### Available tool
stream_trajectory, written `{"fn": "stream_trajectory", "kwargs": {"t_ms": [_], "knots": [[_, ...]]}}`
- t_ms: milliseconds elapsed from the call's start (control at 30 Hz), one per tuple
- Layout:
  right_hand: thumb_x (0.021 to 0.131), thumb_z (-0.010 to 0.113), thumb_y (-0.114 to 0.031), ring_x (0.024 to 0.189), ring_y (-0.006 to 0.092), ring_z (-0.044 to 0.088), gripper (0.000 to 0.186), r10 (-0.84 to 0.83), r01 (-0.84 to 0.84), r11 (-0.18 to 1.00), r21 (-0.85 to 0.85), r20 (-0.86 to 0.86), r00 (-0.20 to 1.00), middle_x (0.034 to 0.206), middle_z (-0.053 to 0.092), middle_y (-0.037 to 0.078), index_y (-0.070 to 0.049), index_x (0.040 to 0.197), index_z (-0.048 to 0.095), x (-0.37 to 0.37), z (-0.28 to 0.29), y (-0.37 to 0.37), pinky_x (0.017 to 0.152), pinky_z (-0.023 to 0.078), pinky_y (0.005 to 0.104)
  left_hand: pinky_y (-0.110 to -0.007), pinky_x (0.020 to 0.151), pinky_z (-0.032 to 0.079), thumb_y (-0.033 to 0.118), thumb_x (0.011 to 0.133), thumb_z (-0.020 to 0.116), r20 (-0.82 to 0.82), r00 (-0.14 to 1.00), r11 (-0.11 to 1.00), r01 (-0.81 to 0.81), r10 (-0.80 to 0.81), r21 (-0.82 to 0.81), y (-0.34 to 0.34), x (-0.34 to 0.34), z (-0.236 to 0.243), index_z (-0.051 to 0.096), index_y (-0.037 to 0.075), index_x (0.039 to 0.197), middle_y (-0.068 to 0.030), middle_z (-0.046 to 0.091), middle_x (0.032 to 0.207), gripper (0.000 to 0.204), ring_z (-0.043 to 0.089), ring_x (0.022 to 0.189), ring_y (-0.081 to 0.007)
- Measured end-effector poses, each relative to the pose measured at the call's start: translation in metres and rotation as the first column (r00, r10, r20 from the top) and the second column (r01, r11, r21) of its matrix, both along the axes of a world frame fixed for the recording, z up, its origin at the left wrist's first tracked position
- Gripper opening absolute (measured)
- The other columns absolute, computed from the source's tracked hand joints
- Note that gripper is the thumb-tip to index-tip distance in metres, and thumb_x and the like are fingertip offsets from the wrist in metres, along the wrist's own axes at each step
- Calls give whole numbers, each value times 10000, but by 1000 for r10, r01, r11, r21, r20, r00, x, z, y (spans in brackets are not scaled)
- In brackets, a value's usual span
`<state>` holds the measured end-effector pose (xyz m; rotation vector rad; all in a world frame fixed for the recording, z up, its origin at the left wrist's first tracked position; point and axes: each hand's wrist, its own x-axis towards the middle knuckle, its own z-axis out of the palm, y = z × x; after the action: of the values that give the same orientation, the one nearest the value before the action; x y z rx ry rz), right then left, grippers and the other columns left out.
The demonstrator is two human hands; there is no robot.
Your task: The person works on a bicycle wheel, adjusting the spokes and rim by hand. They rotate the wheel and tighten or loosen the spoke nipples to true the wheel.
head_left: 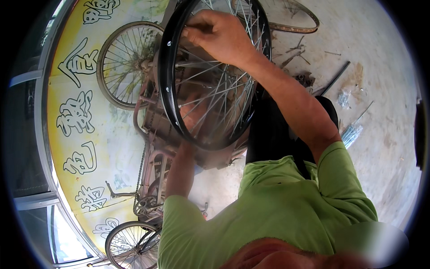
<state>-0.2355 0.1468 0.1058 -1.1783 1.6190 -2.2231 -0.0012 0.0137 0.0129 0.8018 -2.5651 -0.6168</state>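
A bicycle wheel with a black rim (166, 85) stands tilted in front of me, laced with thin silver spokes (215, 92). Small silver nipple ends show along the rim's outer face. At the upper part of the wheel, my right hand (219, 38) has its thumb and fingers pinched together against the rim's inner side. Whatever lies between those fingertips is too small or hidden to name. My left hand (192, 112) is behind the spokes near the lower left of the rim; it is blurred, and its fingers cannot be made out.
Behind the wheel stands a rusty cycle frame (152, 116) with a spoked wheel (101, 67). Another wheel (109, 242) is at lower left. A rusty rim (295, 30), a dark rod (336, 78), loose metal pieces and a plastic-wrapped bundle (352, 133) lie on the floor.
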Motion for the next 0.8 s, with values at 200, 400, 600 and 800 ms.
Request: {"fn": "stream_trajectory", "kwargs": {"t_ms": [200,400,600,800], "knots": [[1017,672,-295,805,150,734,309,373,-372,927,-37,160,914,951,777,61,-51,1197,732,-18,2,0,734,573,280,-417,673,551,251,946,715,48,998,999,-47,48,-7,-13,2,-15,743,7,990,-189,728,815,250,709,742,-328],[924,710,-201,754,360,703,236,-105,95,986,-138,-68,992,848,718,218,28,977,726,-3,1,-2,684,535,433,-456,694,539,311,948,741,36,999,977,-24,32,-212,-22,7,-28,718,-15,1034,-228,729,913,339,718,820,-398],[954,665,-222,697,317,707,246,212,-213,976,-38,-25,977,780,709,190,14,935,732,-23,7,7,668,530,434,-469,778,540,294,929,750,52,999,996,-1,5,-85,-24,3,-22,709,-13,1094,-230,742,981,351,719,900,-416],[969,671,-259,721,243,727,259,-237,232,971,-49,-135,962,797,733,130,-11,993,744,-4,-4,-12,691,560,378,-471,802,541,282,943,729,117,993,993,-15,29,-118,-20,3,-18,717,-8,1104,-231,741,1019,332,713,923,-426]]}}
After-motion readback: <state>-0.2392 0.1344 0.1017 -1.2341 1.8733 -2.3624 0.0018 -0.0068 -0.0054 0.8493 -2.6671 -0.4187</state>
